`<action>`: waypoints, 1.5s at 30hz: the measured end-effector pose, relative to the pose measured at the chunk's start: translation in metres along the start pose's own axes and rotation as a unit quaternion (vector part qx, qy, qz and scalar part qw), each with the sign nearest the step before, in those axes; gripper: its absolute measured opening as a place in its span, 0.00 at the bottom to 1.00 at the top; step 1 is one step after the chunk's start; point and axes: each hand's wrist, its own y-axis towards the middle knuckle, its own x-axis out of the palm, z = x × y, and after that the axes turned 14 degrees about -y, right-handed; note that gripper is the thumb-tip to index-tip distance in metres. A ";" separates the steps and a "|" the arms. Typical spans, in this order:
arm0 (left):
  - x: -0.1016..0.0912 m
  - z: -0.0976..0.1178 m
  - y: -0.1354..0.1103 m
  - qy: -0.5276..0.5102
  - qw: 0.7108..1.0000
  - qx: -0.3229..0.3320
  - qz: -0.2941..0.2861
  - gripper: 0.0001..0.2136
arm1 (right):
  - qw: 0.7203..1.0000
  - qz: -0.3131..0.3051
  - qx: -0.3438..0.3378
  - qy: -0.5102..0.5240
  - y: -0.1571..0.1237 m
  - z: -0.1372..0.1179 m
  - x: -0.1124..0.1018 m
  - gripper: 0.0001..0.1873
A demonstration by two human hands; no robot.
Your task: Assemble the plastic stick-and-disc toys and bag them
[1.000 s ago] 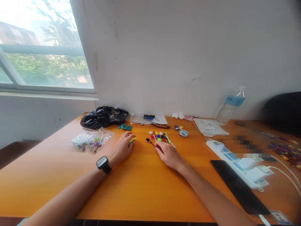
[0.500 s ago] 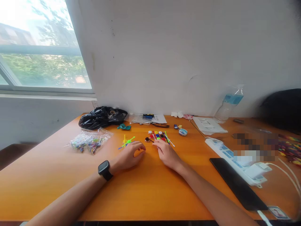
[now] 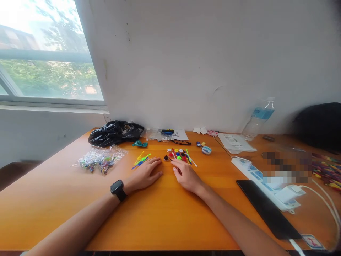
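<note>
My left hand (image 3: 144, 174) lies with its fingers stretched out on the table, beside a small group of plastic arrows: a yellow arrow (image 3: 139, 157), a green arrow (image 3: 145, 157) and a blue arrow (image 3: 136, 165). My right hand (image 3: 186, 175) is closed, with a thin black plastic arrow (image 3: 169, 159) at its fingertips. The arrow's other end reaches to a small black round piece (image 3: 166, 159) on the table. Just beyond my right fingers lie several coloured discs (image 3: 178, 153) and more arrows, among them a white arrow (image 3: 194, 160).
Left: a clear bag of small parts (image 3: 99, 159) and a black plastic bag (image 3: 115, 133). Behind: a green wrapper (image 3: 140, 143) and a round tape-like container (image 3: 206, 150). Right: a power strip (image 3: 255, 174), a dark phone (image 3: 268, 208), cables and a tilted water bottle (image 3: 257, 119).
My left hand has flattened onto the table, its fingers less curled. The yellow, green and blue arrows beside it now lie more nearly parallel. My right hand has barely moved.
</note>
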 end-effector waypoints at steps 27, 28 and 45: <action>0.000 0.004 0.000 -0.021 0.997 0.065 -0.028 0.21 | 0.997 0.023 0.070 -0.034 0.001 -0.012 -0.017 0.29; 0.000 0.005 0.000 -0.025 0.997 0.066 -0.025 0.19 | 0.996 0.032 0.076 -0.038 0.001 -0.012 -0.017 0.29; 0.002 0.022 -0.003 -0.090 0.995 0.036 0.021 0.18 | 0.984 0.058 0.116 0.122 0.002 -0.011 -0.019 0.10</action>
